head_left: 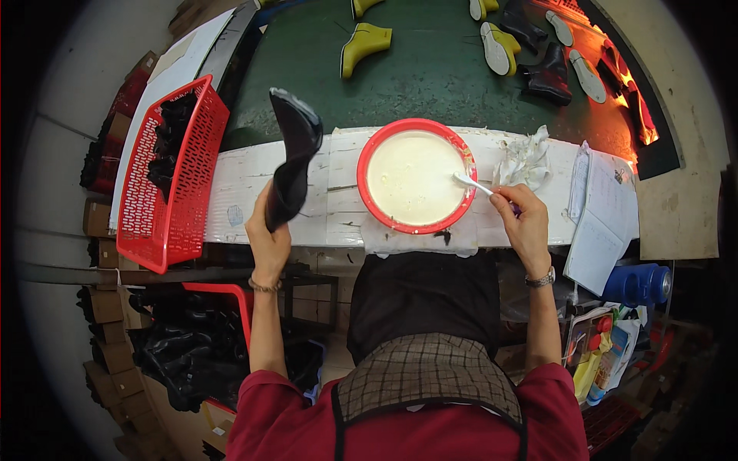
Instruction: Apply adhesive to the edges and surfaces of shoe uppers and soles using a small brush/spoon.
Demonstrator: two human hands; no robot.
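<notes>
Head view: the left hand [269, 240], fingers closed, grips a black boot [297, 142] left of a red bowl [364, 175]; the right hand [526, 223] pinches a slim white tool [475, 184] over its rim. Crumpled tissue [524, 161] lies right, a red basket [138, 211] left.

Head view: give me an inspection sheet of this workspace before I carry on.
Surface: white bench top, scuffed and stained.
Job's things: black boot, foot end up; red bowl of cream-coloured liquid; white brush-like tool, tip over the bowl.
Clutter: crumpled white cloth or paper; paper sheets.
Hands: left hand grips the boot's shaft; right hand holds the tool.
Cables: nothing seen.
Surroundings: yellow boots on a green surface beyond; red basket at left.
</notes>
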